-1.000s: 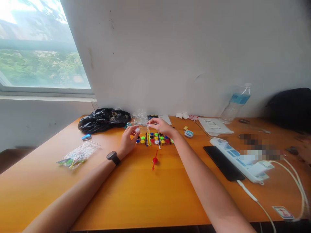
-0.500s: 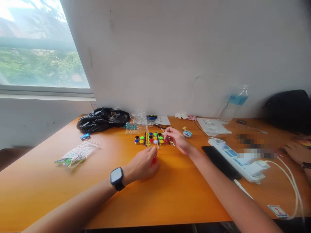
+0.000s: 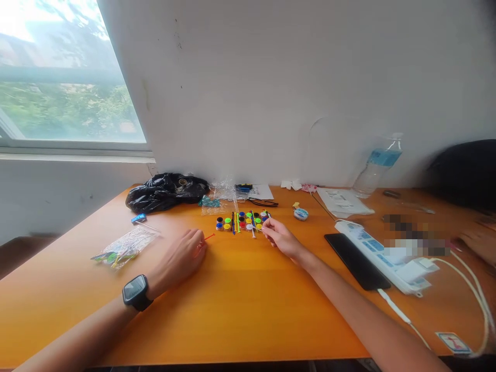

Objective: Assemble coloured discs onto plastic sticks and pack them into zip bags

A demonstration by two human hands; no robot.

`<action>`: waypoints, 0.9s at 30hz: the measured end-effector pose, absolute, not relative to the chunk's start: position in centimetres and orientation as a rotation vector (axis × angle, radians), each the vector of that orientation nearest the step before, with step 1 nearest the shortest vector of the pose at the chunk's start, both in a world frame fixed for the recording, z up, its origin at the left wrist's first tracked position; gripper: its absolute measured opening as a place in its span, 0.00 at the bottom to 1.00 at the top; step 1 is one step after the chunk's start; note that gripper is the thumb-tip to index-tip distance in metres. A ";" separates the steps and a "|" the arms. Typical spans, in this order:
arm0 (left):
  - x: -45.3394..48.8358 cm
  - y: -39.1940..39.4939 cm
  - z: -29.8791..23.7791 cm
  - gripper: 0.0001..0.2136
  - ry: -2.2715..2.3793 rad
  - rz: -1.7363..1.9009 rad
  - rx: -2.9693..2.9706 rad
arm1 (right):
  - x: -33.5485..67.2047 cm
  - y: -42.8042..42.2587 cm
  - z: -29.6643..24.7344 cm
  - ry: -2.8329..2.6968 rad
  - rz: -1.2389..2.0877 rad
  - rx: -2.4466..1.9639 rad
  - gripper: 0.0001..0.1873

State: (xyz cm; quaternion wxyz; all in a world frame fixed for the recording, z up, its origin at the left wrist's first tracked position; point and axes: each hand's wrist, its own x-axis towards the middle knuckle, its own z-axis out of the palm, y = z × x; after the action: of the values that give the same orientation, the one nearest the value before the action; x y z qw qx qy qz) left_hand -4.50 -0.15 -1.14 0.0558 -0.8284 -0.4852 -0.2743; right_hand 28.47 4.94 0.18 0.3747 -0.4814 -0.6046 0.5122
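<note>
The person's forearms are bare all the way to the wrists, and the left hand (image 3: 182, 258) and right hand (image 3: 281, 238) are uncovered too. The left wrist carries a smartwatch (image 3: 135, 292) with a black strap, a black rounded-rectangular case and a glossy grey screen.

one left hand (image 3: 182, 258), one right hand (image 3: 281, 238), one bottle (image 3: 377, 166), one phone (image 3: 356, 261), one power strip (image 3: 382, 257).

Soft daylight enters through the window (image 3: 70, 88) at left (its panes blown out), the table (image 3: 240, 310) shines evenly, and the edges bend and blur.
</note>
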 end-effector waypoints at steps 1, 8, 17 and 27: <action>-4.4 -0.4 -0.9 0.10 -1.457 -0.850 -2.497 | 28.4 4.9 0.2 -1.548 1.302 -1.235 0.20; 1.6 -2.6 2.6 0.14 -1.428 -1.068 -2.955 | 28.4 4.2 0.7 -1.548 1.261 -1.184 0.17; 5.1 0.3 -1.0 0.09 -1.207 -1.139 -3.160 | 28.9 5.4 -1.6 -1.355 1.308 -1.224 0.16; 3.8 -0.1 -1.1 0.09 -1.468 -1.492 -2.878 | 28.0 3.8 -1.2 -1.548 1.215 -1.133 0.18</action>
State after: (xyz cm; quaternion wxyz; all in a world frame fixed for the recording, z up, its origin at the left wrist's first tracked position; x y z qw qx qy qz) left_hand 3.83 -0.06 -1.06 -0.2070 -0.7911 -0.4037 -0.4102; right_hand 28.00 3.83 -1.24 0.4221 -0.4523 -0.6181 0.4850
